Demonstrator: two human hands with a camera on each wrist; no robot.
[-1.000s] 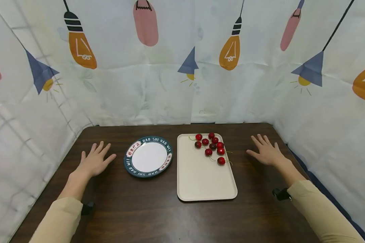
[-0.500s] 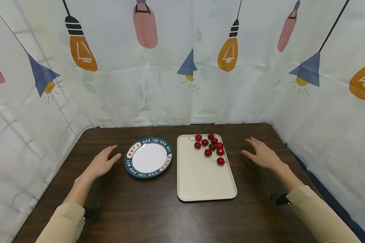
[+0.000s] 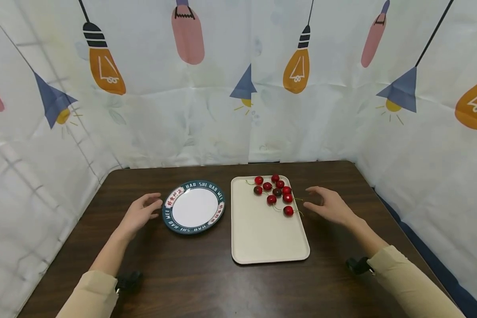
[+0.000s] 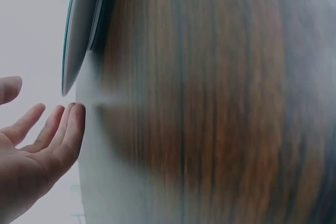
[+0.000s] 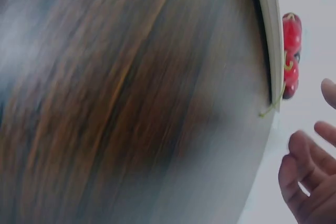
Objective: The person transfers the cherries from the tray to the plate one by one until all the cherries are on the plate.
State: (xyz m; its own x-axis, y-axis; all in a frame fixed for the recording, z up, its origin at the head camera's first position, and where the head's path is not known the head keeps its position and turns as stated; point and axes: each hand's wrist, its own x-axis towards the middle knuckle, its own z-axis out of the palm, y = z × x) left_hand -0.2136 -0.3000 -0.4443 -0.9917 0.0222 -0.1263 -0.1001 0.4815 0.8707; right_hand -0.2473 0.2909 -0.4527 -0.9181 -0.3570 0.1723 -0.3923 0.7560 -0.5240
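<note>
A white plate (image 3: 196, 206) with a dark teal lettered rim lies left of centre in the head view. Just off its left edge is my left hand (image 3: 141, 212), thumb and fingers parted and holding nothing. In the left wrist view a small gap shows between the fingertips (image 4: 77, 109) and the plate's rim (image 4: 71, 61). To the right sits a cream rectangular tray (image 3: 266, 240), with several red cherries (image 3: 288, 211) in its far right part. My right hand (image 3: 331, 206) hovers beside the tray's right edge, fingers relaxed, near a cherry stem (image 5: 269, 111) that overhangs it.
The dark wooden table (image 3: 198, 274) extends around both dishes. A strip of table separates the plate from the tray. White printed fabric (image 3: 214, 110) hangs behind the table and along both sides.
Both hands have moved inward, the left toward the plate and the right toward the tray. Their spread fingers have drawn closer together. The plate, tray and cherries stay put.
</note>
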